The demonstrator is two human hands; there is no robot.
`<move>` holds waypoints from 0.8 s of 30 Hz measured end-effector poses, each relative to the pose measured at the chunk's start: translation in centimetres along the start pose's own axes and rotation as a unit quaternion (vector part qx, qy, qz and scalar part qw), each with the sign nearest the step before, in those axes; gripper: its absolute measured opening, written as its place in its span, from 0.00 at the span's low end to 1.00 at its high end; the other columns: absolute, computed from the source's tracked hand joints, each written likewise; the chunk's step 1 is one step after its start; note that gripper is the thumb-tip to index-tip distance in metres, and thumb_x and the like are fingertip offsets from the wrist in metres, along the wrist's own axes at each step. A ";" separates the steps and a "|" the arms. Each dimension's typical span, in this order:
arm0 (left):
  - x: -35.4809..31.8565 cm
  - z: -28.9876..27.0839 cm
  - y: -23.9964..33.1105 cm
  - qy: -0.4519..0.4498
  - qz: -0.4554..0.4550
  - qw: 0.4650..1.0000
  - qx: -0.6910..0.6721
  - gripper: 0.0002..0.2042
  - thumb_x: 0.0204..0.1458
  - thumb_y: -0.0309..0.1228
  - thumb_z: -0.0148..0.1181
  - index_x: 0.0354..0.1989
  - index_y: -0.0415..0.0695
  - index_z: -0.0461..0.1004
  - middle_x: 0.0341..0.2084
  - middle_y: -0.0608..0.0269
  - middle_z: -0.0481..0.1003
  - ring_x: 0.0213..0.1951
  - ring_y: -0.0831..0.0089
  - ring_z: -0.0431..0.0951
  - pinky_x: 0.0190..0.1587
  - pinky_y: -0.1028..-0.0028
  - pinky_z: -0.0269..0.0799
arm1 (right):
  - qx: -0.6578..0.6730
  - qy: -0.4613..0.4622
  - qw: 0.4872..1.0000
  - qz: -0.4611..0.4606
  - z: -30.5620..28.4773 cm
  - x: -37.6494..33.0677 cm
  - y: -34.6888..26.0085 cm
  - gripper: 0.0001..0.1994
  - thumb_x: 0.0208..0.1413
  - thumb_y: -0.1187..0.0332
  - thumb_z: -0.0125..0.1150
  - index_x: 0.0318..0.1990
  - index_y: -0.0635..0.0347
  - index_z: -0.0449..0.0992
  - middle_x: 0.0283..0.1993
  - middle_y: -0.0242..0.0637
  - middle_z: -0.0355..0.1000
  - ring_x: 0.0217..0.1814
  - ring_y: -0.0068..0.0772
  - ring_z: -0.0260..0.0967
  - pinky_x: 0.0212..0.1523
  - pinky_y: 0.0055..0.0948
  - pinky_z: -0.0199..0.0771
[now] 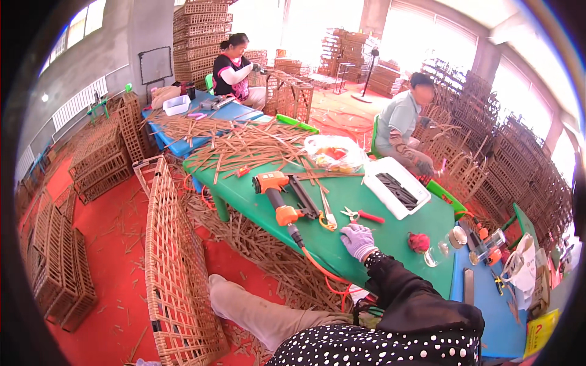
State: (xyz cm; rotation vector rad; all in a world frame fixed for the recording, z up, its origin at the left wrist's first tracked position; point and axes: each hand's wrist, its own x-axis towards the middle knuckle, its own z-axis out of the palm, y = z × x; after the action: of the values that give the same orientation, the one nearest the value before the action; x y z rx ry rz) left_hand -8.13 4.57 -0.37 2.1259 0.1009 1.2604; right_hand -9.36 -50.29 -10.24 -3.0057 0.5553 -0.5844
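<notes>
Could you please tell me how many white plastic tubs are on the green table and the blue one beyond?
2: one tub holding dark strips on the green table, another tub on the far blue table. Some may be hidden.

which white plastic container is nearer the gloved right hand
The white tray holding dark strips, on the green table beyond the right hand; the white tub sits farther off, on the upper-left blue table.

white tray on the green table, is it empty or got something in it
Not empty: the white tray holds a loose pile of dark strips, with bare white showing around them.
</notes>
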 end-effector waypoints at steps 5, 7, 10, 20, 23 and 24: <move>-0.2 -0.1 0.3 0.005 -0.063 0.997 -0.047 0.17 0.59 0.36 0.40 0.23 0.38 0.67 0.13 0.56 0.68 0.16 0.61 0.68 0.19 0.66 0.63 | -0.080 -0.056 0.984 0.150 -1.5 2.5 0.7 0.14 0.47 0.57 0.56 0.40 0.52 0.73 0.43 0.37 0.69 0.48 0.41 0.66 0.48 0.39 0.63; -0.1 -0.3 1.1 -0.008 -0.071 0.997 -0.026 0.17 0.59 0.36 0.40 0.23 0.38 0.67 0.13 0.56 0.67 0.16 0.62 0.68 0.19 0.66 0.63 | -0.066 -0.031 0.990 0.120 -1.5 3.4 -0.5 0.16 0.47 0.57 0.55 0.42 0.53 0.71 0.43 0.38 0.69 0.47 0.40 0.66 0.48 0.39 0.63; -0.5 0.1 0.2 0.007 -0.027 0.999 -0.021 0.16 0.59 0.35 0.41 0.25 0.37 0.68 0.14 0.55 0.68 0.17 0.62 0.68 0.19 0.67 0.64 | 0.020 0.021 0.999 0.043 -1.0 7.0 -3.5 0.20 0.47 0.56 0.56 0.47 0.54 0.67 0.44 0.40 0.69 0.47 0.44 0.66 0.47 0.39 0.64; -0.8 0.1 -0.7 0.011 -0.011 1.000 0.023 0.16 0.59 0.35 0.41 0.31 0.33 0.70 0.18 0.52 0.70 0.20 0.60 0.70 0.22 0.66 0.66 | 0.028 -0.234 0.966 0.106 -0.8 17.9 -14.2 0.46 0.40 0.40 0.58 0.60 0.65 0.50 0.44 0.51 0.71 0.45 0.47 0.70 0.45 0.38 0.68; -0.8 0.3 -0.2 0.007 -0.036 0.999 0.009 0.17 0.59 0.35 0.41 0.32 0.32 0.70 0.20 0.52 0.71 0.21 0.61 0.70 0.25 0.65 0.67 | -0.005 -0.199 0.977 0.072 2.2 19.3 -14.3 0.55 0.37 0.36 0.58 0.64 0.69 0.40 0.42 0.47 0.72 0.42 0.45 0.72 0.45 0.39 0.67; -0.8 0.3 -0.1 0.010 -0.020 1.000 0.000 0.17 0.59 0.36 0.41 0.33 0.32 0.70 0.20 0.53 0.71 0.21 0.61 0.70 0.24 0.66 0.67 | -0.023 -0.223 0.972 0.069 2.2 19.8 -15.2 0.57 0.36 0.36 0.59 0.64 0.69 0.38 0.44 0.48 0.72 0.43 0.45 0.71 0.46 0.40 0.66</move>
State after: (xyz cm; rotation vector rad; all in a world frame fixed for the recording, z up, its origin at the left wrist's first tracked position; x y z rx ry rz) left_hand -8.29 4.24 -1.11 2.1016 0.1514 1.2583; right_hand 13.71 -43.10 -3.75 -2.9594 0.7361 0.1151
